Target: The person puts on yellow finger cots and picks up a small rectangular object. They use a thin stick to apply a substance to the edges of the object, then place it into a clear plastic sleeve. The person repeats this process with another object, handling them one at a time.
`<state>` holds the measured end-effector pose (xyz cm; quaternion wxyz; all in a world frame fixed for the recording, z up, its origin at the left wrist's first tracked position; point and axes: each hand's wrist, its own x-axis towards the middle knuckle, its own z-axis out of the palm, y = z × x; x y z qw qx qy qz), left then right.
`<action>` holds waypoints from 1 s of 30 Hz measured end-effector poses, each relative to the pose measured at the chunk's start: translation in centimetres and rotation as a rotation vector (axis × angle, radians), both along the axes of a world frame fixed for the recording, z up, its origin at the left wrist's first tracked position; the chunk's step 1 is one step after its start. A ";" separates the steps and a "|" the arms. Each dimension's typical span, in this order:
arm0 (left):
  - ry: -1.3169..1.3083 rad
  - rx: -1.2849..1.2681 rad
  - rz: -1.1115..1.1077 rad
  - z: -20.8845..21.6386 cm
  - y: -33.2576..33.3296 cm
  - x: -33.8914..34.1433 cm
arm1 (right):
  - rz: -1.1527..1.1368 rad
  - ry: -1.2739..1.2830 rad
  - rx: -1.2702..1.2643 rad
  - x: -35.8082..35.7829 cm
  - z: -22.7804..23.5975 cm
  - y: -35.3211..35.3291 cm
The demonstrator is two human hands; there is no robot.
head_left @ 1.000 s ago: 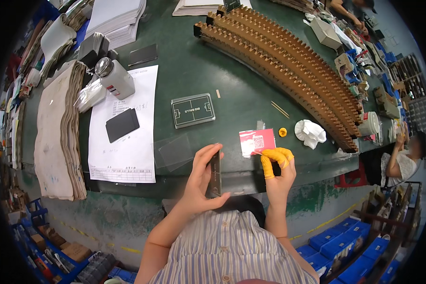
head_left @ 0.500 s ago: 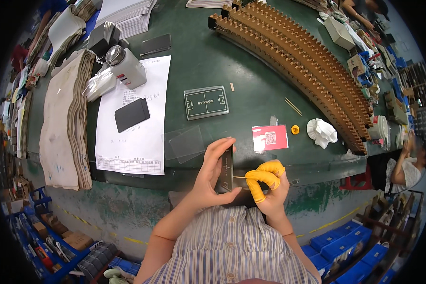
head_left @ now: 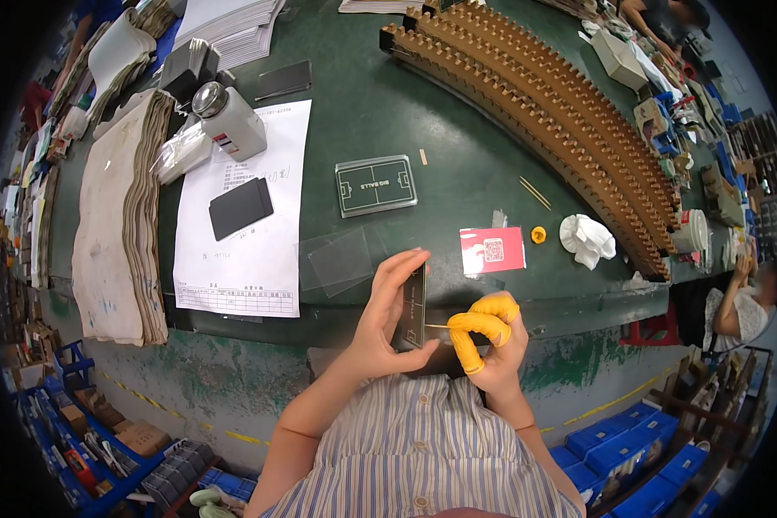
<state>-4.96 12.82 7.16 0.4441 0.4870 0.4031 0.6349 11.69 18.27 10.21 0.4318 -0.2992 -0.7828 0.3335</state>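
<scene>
Tilted on its edge, a dark card with pale pitch lines [head_left: 414, 312] is gripped between the thumb and fingers of my left hand [head_left: 382, 318]. My right hand [head_left: 495, 345] has yellow finger cots on its fingertips and pinches a thin wooden toothpick [head_left: 438, 325]. The toothpick's tip points left and meets or nearly meets the card's right edge. Beyond my hands lies a clear-cased pack of similar dark cards [head_left: 376, 186]. Clear plastic sheets [head_left: 337, 263] lie left of my left hand, and a pink card with a square code [head_left: 505, 250] lies beyond my right.
On the left are a printed sheet [head_left: 237, 285] bearing black cards [head_left: 241, 210], a pump bottle [head_left: 230, 121] and a worn paper stack [head_left: 116, 224]. Long notched brown racks [head_left: 527, 95] curve along the right, near spare toothpicks [head_left: 535, 193], a yellow finger cot [head_left: 539, 235] and crumpled white tissue [head_left: 588, 242].
The dark card is turned slightly, so more of its lined face shows. The toothpick has shifted slightly down along the card's edge; both hands stay nearly in place.
</scene>
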 end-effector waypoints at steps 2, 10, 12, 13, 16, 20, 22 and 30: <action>0.001 -0.002 0.001 0.0 0.0 0.0 | 0.003 0.002 0.002 0.0 0.0 0.0; 0.020 0.013 0.027 -0.1 0.1 0.1 | 0.011 0.022 -0.028 0.3 -0.3 0.0; 0.050 0.018 0.050 -0.2 0.1 0.1 | 0.007 0.040 -0.055 0.4 -0.4 -0.1; 0.076 0.019 0.066 -0.1 0.1 0.2 | 0.009 0.049 -0.071 0.5 -0.5 -0.1; 0.222 0.036 0.104 -0.3 0.1 0.2 | 0.074 0.054 -0.008 0.7 -0.3 0.4; 0.427 0.006 0.149 0.1 -0.1 0.3 | 0.103 0.053 -0.035 1.0 -0.4 0.2; 0.511 0.017 0.180 0.7 0.0 0.4 | 0.084 0.022 0.037 1.3 -0.7 0.3; 0.639 -0.074 0.195 1.8 0.2 1.2 | 0.019 -0.005 0.033 2.9 -2.2 0.6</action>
